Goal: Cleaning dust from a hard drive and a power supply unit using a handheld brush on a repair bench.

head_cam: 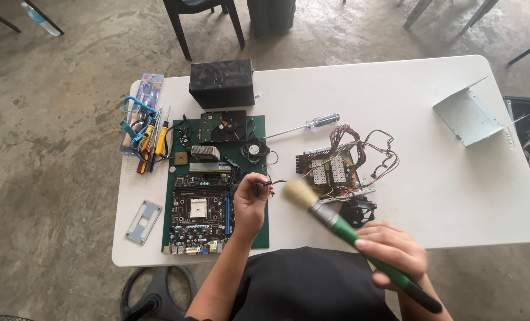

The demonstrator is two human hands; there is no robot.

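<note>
- Head view: left hand (250,205) raised over the right edge of the green mat (259,238), fingertips pinched on a small dark connector (264,185) at the end of thin wires (280,182).
- Right hand (394,251) clenched around the green handle of a round brush (336,221), pale bristles just beside the pinched connector, pointing up and left.
- Beneath the left hand, on the mat: black motherboard (201,213), with a small fan (253,150), a hard drive (223,126) and a silver heatsink (205,153) further back.
- Behind the brush: opened power supply board (331,171) with a tangle of coloured cables (366,148), partly hidden by the bristles and ferrule; black fan (359,211) just beside the brush handle.
- Further off on the white table (443,196): long screwdriver (303,126), black box (221,83), bent metal bracket (467,116).
- Along the left edge: cluster of hand tools (143,134), grey backplate (143,222).
</note>
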